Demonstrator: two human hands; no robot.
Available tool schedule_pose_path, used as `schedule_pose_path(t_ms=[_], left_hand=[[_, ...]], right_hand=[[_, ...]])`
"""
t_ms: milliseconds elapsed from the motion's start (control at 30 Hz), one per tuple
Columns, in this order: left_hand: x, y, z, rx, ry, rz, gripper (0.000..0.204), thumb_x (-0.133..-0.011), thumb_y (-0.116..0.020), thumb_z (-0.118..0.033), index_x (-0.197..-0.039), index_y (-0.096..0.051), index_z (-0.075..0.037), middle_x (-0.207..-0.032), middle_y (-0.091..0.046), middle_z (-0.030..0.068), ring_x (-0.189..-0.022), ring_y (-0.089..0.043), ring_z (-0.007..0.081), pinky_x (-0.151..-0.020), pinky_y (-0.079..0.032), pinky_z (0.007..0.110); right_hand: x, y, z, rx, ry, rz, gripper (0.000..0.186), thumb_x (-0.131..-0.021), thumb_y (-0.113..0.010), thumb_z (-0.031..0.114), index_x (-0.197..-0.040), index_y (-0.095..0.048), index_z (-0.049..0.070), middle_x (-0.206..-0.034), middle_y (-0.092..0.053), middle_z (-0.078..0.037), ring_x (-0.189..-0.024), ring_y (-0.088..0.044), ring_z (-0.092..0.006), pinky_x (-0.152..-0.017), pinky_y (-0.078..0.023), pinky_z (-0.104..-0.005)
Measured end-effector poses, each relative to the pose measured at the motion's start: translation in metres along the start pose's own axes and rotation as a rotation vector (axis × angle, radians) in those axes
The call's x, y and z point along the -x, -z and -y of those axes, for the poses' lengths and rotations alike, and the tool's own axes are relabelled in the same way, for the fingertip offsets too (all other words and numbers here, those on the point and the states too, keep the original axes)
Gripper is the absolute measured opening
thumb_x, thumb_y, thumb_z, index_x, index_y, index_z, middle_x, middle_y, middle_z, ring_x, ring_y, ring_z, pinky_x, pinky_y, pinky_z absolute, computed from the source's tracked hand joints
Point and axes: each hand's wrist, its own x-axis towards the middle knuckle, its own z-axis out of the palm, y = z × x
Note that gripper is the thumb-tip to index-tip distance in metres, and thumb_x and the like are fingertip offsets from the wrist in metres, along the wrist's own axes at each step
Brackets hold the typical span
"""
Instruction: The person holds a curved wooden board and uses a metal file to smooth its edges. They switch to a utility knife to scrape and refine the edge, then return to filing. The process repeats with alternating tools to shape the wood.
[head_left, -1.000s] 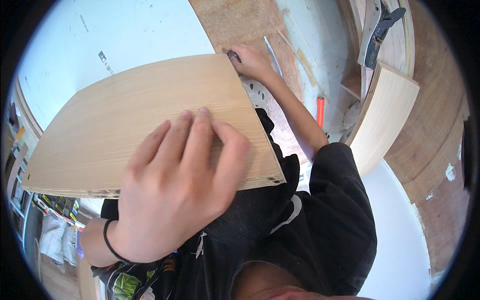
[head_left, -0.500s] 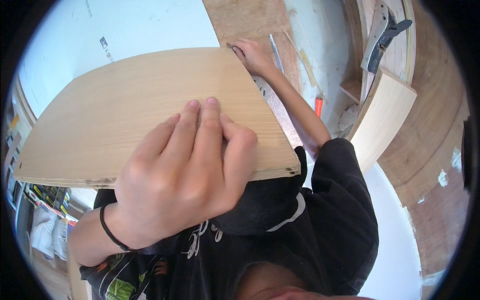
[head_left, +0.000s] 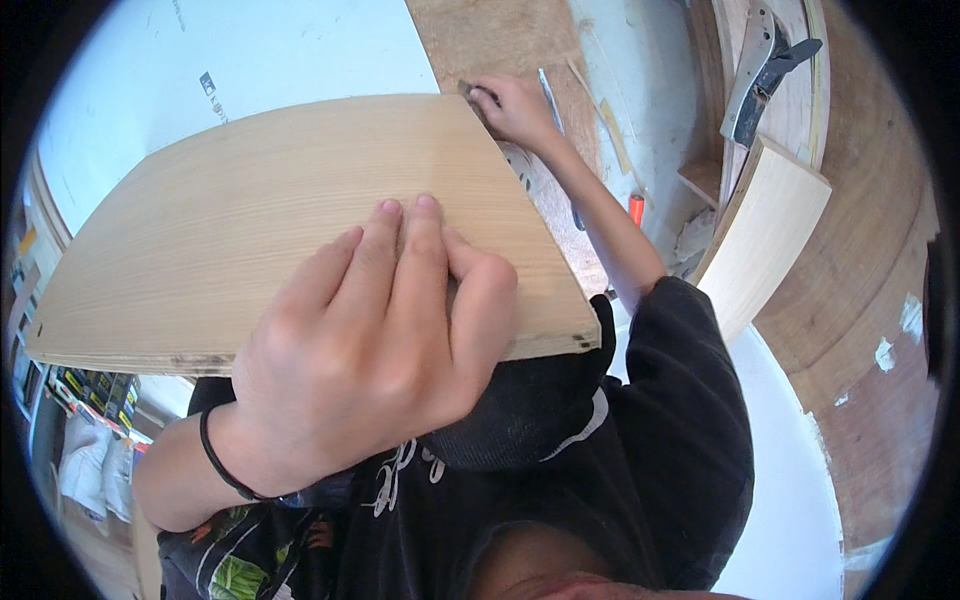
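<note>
A pale wooden board (head_left: 190, 240) with layered edges lies across the middle of my view, above my black clothing. My left hand (head_left: 360, 330), wearing a black band on the wrist, presses on its face with fingers bent and close together; what is under them is hidden. Beyond the board's far right corner, my right hand (head_left: 510, 110) is closed around something small and dark (head_left: 466, 88) at the edge, too small to name. Just right of that hand lie a thin metal strip (head_left: 545, 85) and thin wood slivers (head_left: 610, 120).
A white sheet (head_left: 300, 50) spreads behind the board. At right are an orange cylinder (head_left: 636, 208), a loose pale panel (head_left: 770, 240) and a metal tool with a black lever (head_left: 760, 80) on curved timber. Shelving with boxes (head_left: 90, 395) and white bags (head_left: 90, 460) stand at lower left.
Since a second ago the board's far corner has shifted slightly up in view and its near edge rightward and up. My left hand has moved slightly up and right; my right hand has moved slightly up.
</note>
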Motion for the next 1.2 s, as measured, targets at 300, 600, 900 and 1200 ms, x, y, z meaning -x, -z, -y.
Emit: schedule_pose_path(t_ms=[300,600,900,1200], left_hand=[[-0.001,0.0,0.0,-0.013,-0.002,0.01,0.016,-0.08,-0.064,-0.003,-0.095,-0.063,0.005,-0.101,-0.073,0.0194,-0.094,-0.074,0.0287,-0.071,-0.059,0.032],[-0.003,0.001,0.002,-0.038,-0.025,0.016,0.016,-0.081,-0.065,-0.003,-0.095,-0.065,0.005,-0.099,-0.074,0.02,-0.094,-0.074,0.0279,-0.071,-0.059,0.031],[-0.003,-0.001,0.002,-0.055,-0.042,0.014,0.012,-0.084,-0.065,-0.003,-0.094,-0.064,0.004,-0.096,-0.074,0.0198,-0.091,-0.075,0.0277,-0.07,-0.061,0.032],[-0.004,-0.001,0.003,-0.049,-0.051,0.004,0.012,-0.085,-0.064,-0.004,-0.094,-0.064,0.004,-0.095,-0.074,0.0202,-0.091,-0.075,0.0279,-0.07,-0.061,0.032]], right_hand=[[-0.007,-0.024,-0.015,0.043,0.058,-0.048,0.022,-0.092,-0.059,0.021,-0.101,-0.07,0.005,-0.096,-0.068,-0.017,-0.09,-0.064,-0.0394,-0.077,-0.05,-0.0471],[0.008,-0.004,0.006,0.029,0.05,-0.041,0.022,-0.093,-0.057,0.019,-0.105,-0.071,0.007,-0.099,-0.069,-0.015,-0.093,-0.065,-0.0364,-0.079,-0.051,-0.0438],[0.029,0.022,0.029,-0.056,0.142,-0.1,0.02,-0.092,-0.061,0.014,-0.108,-0.07,0.005,-0.098,-0.068,-0.013,-0.087,-0.065,-0.0344,-0.074,-0.052,-0.0399],[0.053,0.057,0.063,-0.102,0.101,-0.063,0.018,-0.092,-0.063,0.012,-0.105,-0.07,0.002,-0.093,-0.068,-0.013,-0.075,-0.067,-0.029,-0.068,-0.053,-0.0349]])
